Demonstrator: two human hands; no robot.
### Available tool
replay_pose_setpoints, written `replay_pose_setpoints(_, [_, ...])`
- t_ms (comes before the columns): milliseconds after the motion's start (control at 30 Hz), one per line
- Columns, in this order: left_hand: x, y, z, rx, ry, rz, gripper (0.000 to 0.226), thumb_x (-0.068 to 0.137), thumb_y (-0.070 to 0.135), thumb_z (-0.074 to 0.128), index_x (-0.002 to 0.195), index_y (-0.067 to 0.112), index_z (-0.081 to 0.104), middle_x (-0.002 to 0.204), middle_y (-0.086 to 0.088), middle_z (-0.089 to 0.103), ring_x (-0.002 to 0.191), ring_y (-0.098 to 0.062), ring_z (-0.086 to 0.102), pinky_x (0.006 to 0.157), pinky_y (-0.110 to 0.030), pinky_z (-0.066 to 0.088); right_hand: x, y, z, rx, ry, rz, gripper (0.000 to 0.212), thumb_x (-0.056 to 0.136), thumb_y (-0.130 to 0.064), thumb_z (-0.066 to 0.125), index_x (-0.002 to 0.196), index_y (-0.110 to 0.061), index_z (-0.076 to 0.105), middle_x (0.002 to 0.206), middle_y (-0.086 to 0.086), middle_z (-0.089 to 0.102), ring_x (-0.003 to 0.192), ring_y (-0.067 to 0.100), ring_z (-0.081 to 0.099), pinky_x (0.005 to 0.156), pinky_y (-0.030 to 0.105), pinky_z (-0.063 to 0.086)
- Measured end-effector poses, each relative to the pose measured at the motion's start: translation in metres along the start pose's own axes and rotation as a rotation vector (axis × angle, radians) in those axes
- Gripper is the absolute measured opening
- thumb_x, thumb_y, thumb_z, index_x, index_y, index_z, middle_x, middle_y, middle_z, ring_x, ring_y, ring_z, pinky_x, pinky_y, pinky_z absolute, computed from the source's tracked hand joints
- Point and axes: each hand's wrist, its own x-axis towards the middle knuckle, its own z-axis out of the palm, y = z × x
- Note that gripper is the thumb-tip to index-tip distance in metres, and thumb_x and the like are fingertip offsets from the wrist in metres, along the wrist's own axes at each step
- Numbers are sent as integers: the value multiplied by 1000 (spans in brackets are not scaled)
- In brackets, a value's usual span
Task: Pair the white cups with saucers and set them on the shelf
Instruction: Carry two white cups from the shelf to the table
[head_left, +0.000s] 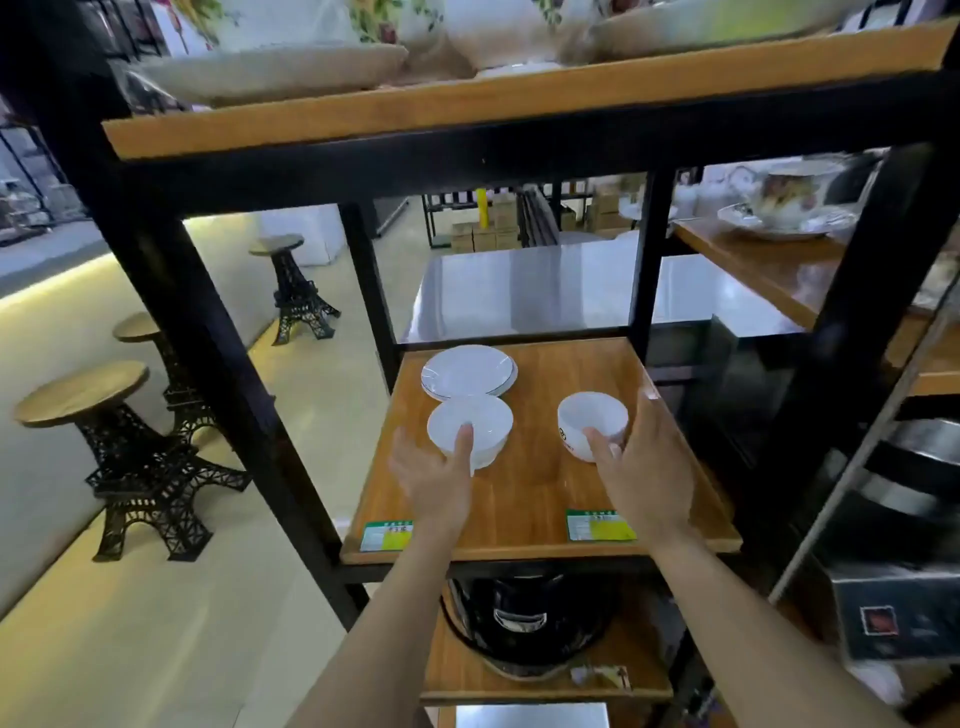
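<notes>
Wooden shelf (540, 499) in a black metal rack held two white cups and a small stack of saucers (467, 371). Saucers sat at the back left of the shelf. Left cup (470, 428) stood just in front of them, nearly touching. Right cup (592, 423) stood apart to the right, dark print on its side.

Left hand (436, 480) was open, fingers spread, index fingertip against the near side of the left cup, no grip on it. Right hand (647, 467) was cupped round the right cup, thumb on the near side, fingers along its right side; cup looked to be resting on the shelf, so whether it was truly gripped could not be told.

Two green price tags (600, 525) were stuck at the shelf's front edge.
</notes>
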Motion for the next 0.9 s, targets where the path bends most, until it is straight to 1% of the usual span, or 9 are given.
replay_pose_setpoints(100, [8, -6, 8, -30, -16, -190, 71, 85, 40, 62, 136, 7, 26, 141, -17, 35, 125, -32, 42, 104, -43, 37, 1, 2, 6, 83, -122, 236, 40, 84, -50, 53, 105, -16, 52, 103, 2, 64, 81, 16, 59, 55, 21, 35])
replay_pose_setpoints(167, [13, -7, 12, -76, -47, -335, 53, 86, 35, 62, 121, 6, 34, 122, -17, 52, 110, -32, 53, 93, -46, 48, 3, 5, 10, 196, -233, 380, 37, 84, -53, 49, 96, -19, 55, 87, -2, 64, 69, 8, 55, 51, 22, 33])
replay_pose_setpoints(233, [17, -5, 12, -151, -125, -477, 41, 89, 33, 58, 116, 8, 41, 99, -11, 59, 96, -28, 60, 78, -42, 54, 7, 8, 13, 282, -288, 432, 40, 83, -55, 49, 95, -18, 59, 79, -5, 62, 69, 9, 56, 55, 26, 39])
replay_pose_setpoints(333, [16, -2, 9, -342, -275, -631, 32, 91, 33, 55, 110, 7, 50, 98, -16, 64, 84, -26, 63, 61, -36, 52, 14, 8, 14, 463, -392, 578, 40, 84, -52, 53, 99, -15, 57, 84, -1, 61, 69, 16, 58, 54, 28, 44])
replay_pose_setpoints(467, [15, -6, 10, -440, -311, -665, 34, 93, 31, 53, 112, 4, 49, 106, -20, 63, 92, -29, 63, 66, -41, 54, 22, 6, 8, 618, -578, 829, 42, 81, -50, 60, 86, -8, 61, 84, 11, 69, 65, 22, 68, 44, 25, 49])
replay_pose_setpoints(567, [16, -4, 13, -495, -280, -684, 33, 92, 29, 54, 116, 13, 40, 109, -19, 60, 100, -30, 61, 71, -44, 55, 22, 7, 5, 861, -613, 951, 39, 78, -43, 67, 87, -7, 57, 88, 17, 68, 75, 26, 69, 47, 30, 55])
replay_pose_setpoints(667, [18, -5, 14, -469, -178, -607, 49, 92, 28, 56, 134, 10, 38, 92, -11, 60, 98, -29, 60, 76, -42, 54, 21, 4, 7, 908, -530, 935, 40, 81, -42, 64, 88, -4, 53, 94, 18, 63, 77, 25, 66, 48, 30, 53])
replay_pose_setpoints(800, [15, -9, 8, -497, -80, -532, 48, 92, 21, 55, 133, 1, 40, 80, -8, 59, 85, -26, 64, 79, -38, 53, 17, 0, 7, 771, -406, 830, 41, 84, -45, 59, 102, -8, 53, 85, 12, 64, 65, 19, 65, 43, 21, 48])
replay_pose_setpoints(900, [9, -12, -4, -502, -85, -497, 49, 93, 21, 53, 134, -2, 38, 81, -12, 61, 82, -26, 65, 80, -37, 52, 3, 0, 1, 768, -401, 726, 39, 84, -51, 56, 95, -14, 56, 78, 9, 63, 58, 16, 62, 43, 20, 49])
